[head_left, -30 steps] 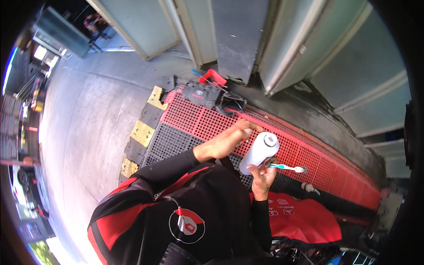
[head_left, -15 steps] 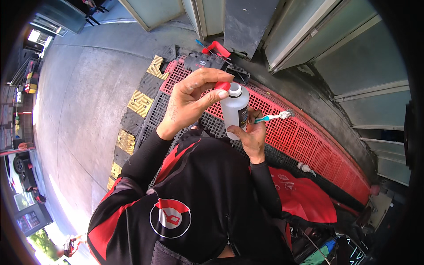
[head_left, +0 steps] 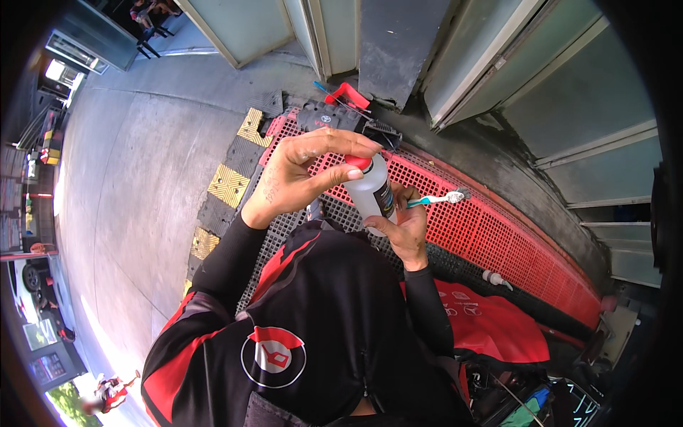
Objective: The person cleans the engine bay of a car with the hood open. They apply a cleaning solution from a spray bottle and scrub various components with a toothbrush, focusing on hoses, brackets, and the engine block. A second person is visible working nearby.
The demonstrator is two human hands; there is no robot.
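A translucent white plastic bottle [head_left: 365, 193] with a dark label is held tilted in front of me by my right hand [head_left: 408, 233], whose fingers wrap its lower part. That hand also grips a toothbrush [head_left: 435, 199], teal and white, its bristle end pointing right and whitish with residue. My left hand [head_left: 295, 171] pinches a red cap [head_left: 358, 163] between thumb and fingers. The cap sits at the bottle's mouth; whether it is threaded on is hidden.
Red and black grid mats [head_left: 491, 242] run below my hands, edged by yellow-black ramp pieces [head_left: 229, 185]. A dark plastic cover [head_left: 324, 117] and red dustpan [head_left: 348, 96] lie ahead. Right of me are a pump top [head_left: 496, 280] and red cloth [head_left: 498, 327]. Another person [head_left: 112, 393] stands lower left.
My left hand has moved the red cap from beside the open bottle mouth onto it. The bottle has tilted and come slightly lower and left.
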